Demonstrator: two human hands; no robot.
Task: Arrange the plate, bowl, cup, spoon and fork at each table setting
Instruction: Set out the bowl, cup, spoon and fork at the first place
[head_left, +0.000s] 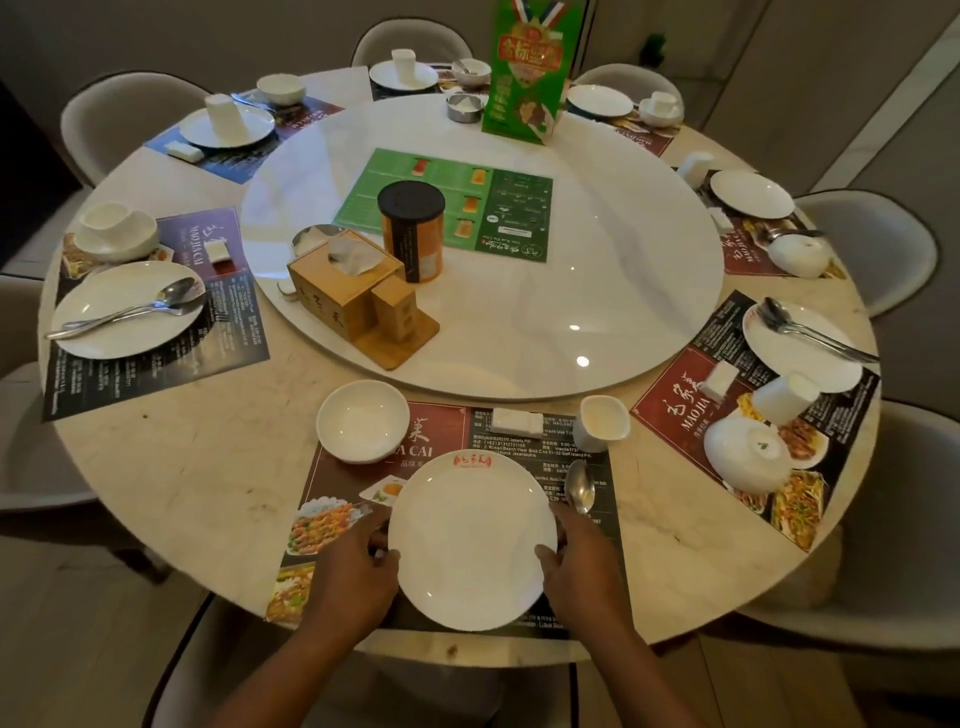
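Gripping the white plate (472, 540) by opposite rims, left hand (358, 566) and right hand (576, 566) hold it over the placemat (441, 431) at lower centre. Bowl (362, 420) stands upper left of it, cup (602, 422) upper right, spoon (580, 487) just beside its right rim.

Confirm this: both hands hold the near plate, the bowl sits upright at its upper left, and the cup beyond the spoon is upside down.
One slip: the head view shows the cup standing upright, mouth up, not upside down. Otherwise right: the left hand and right hand hold the near plate, the bowl sits upright at its upper left, the cup beyond the spoon.
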